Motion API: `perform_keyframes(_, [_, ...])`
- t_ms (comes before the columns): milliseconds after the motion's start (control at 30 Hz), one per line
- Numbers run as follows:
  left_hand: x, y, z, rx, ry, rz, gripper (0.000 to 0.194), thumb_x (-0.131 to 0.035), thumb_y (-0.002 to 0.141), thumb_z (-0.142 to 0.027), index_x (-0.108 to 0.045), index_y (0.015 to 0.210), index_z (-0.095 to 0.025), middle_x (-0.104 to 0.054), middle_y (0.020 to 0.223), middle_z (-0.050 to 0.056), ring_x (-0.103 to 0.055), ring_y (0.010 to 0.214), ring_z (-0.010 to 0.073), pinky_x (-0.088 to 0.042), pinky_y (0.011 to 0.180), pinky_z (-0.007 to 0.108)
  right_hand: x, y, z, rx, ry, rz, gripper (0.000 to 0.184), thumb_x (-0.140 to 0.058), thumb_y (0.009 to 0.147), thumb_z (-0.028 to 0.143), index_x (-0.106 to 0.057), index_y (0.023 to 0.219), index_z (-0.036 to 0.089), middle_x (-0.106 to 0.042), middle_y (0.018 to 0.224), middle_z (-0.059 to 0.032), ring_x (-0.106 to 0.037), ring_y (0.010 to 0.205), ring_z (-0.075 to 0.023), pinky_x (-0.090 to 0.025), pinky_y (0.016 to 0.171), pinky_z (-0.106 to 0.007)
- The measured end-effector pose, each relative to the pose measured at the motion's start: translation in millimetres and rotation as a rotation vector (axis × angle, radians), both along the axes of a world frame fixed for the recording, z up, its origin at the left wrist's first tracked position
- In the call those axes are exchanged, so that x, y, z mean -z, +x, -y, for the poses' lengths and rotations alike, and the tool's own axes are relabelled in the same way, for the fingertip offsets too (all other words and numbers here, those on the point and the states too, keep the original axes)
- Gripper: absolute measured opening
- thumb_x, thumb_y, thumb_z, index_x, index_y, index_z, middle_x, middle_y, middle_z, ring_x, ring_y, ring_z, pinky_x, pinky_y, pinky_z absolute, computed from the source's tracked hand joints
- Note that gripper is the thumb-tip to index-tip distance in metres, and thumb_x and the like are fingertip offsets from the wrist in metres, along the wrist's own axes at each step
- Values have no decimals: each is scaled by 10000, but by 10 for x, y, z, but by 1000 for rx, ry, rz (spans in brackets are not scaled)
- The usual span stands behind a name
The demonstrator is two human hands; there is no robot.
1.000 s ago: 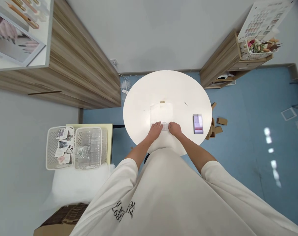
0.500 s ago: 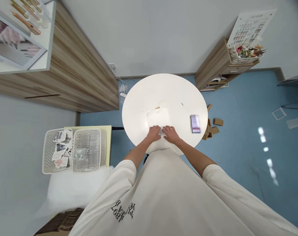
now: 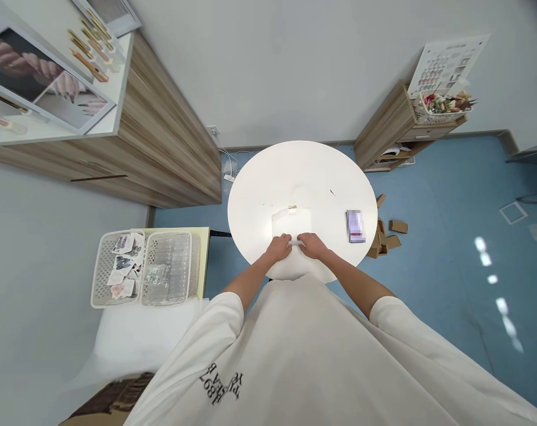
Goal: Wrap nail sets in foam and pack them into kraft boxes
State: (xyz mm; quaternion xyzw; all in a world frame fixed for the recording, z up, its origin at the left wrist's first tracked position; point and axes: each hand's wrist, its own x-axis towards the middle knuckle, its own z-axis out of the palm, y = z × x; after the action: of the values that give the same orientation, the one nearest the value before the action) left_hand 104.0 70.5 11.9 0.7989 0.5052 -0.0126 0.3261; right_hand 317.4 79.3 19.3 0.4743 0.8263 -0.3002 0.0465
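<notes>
On the round white table (image 3: 295, 165), a thin white sheet (image 3: 293, 222) lies close to my body; its material is hard to tell. Its near edge forms a narrow whitish strip, rolled or folded. My left hand (image 3: 279, 248) has its fingers curled over the left end of this strip. Over the right end, the fingers of my right hand (image 3: 311, 244) are bent the same way. A short gap between the hands shows the strip's middle. At the sheet's far edge is a small tan piece (image 3: 292, 207), too small to name.
A blurred purple rectangular item (image 3: 356, 226) lies on the table's right side, a small dark sliver (image 3: 332, 192) farther back. Cardboard pieces (image 3: 386, 239) lie on the floor. White baskets (image 3: 167, 235) stand at left, below a wooden cabinet (image 3: 171, 118); a smaller cabinet (image 3: 384, 127) stands back right.
My fingers, flatter on the sheet before, are now curled more tightly around its near edge, and the strip between them shows more plainly. The whole view has shifted slightly.
</notes>
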Motion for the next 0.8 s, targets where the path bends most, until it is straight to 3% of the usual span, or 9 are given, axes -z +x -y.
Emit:
perform_keyframes(133, [-4, 55, -122, -19, 133, -70, 237, -427, 978, -225, -581, 1158, -218, -616, 1189, 106, -559, 1191, 268, -376, 1057, 435, 38, -49, -134, 55, 58, 67, 321, -434, 986, 217, -608, 1255, 195, -566, 1368, -128, -497, 1223, -285, -377, 998, -393])
perform_keyframes(300, [7, 172, -197, -41, 278, -114, 458, -484, 892, -120, -509, 1343, -196, -547, 1341, 152, -465, 1312, 300, -321, 1093, 461, 116, -134, -345, 116, 30, 165, 328, -428, 995, 247, -627, 1248, 189, -542, 1315, -155, -478, 1175, -304, -369, 1002, -420])
perform_keyframes(500, [135, 275, -166, 3, 260, -149, 716, -556, 806, -98, -385, 1495, -197, -482, 1460, 172, -386, 1403, 336, -247, 1157, 508, 239, -171, -513, 162, -46, 222, 332, -397, 1002, 263, -616, 1241, 190, -534, 1285, -158, -453, 1173, -319, -343, 1020, -458])
perform_keyframes(667, [282, 322, -219, -2, 235, -135, 751, -516, 812, -62, -339, 1534, -169, -447, 1498, 196, -320, 1459, 334, -150, 1206, 527, 312, -153, -507, 242, -50, 178, 322, -419, 994, 290, -614, 1234, 201, -533, 1295, -149, -445, 1185, -316, -331, 1036, -465])
perform_keyframes(800, [345, 337, -286, -10, 164, -154, 790, -562, 768, -90, -344, 1526, -139, -460, 1473, 205, -318, 1452, 349, -111, 1216, 546, 337, -93, -407, 483, 12, 87, 420, -437, 987, 344, -508, 1375, 202, -484, 1398, -149, -415, 1263, -310, -318, 1071, -457])
